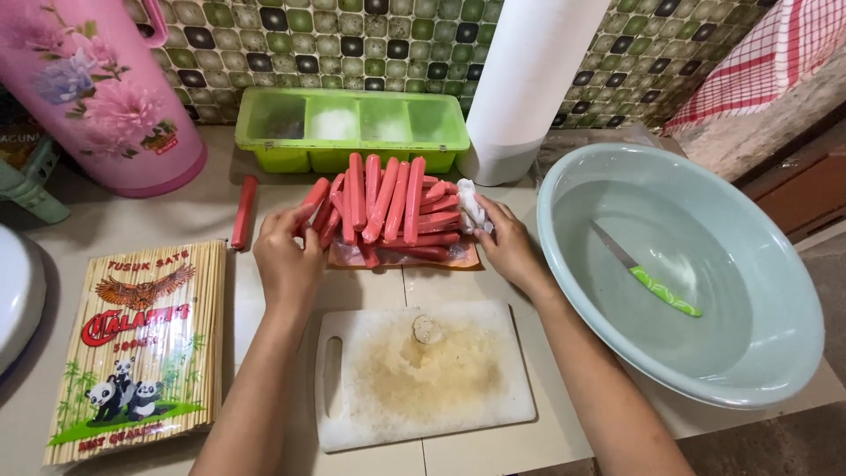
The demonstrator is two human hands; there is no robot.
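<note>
Closest to the lens is a white plastic cutting board (pixel 423 375), rectangular with a slot handle on its left end, and its middle is stained yellowish-brown with a small crumb-like lump near the top edge.

Right behind it is the pile of red sausages (pixel 388 207), smooth, shiny, tube-shaped, stacked loosely on a flat plastic wrapper (pixel 401 257) on the counter. Too many overlap for an exact count, roughly fifteen or so. One more sausage (pixel 244 211) lies by itself just left of the pile.

Left hand (pixel 286 256) sits at the left edge of the heap, fingers curled around the end of a sausage there. Right hand (pixel 511 247) is at the right edge, fingers pinching a crumpled bit of clear plastic (pixel 471 204) against the pile.

Going outward: one pale blue round plastic basin (pixel 775 353) on the right with one knife (pixel 648 273) in it, metal blade, green handle. Behind the pile, a lime-green tray (pixel 352 130) with four compartments holding pale and dark powders, and one white paper towel roll (pixel 524 79) standing upright next to it. Far left there's a pink flowered jug (pixel 97 88), glossy plastic, and one flat pack of thin bamboo skewers (pixel 141 348) beside the board. Backsplash is small green mosaic tiles (pixel 652 53).
</note>
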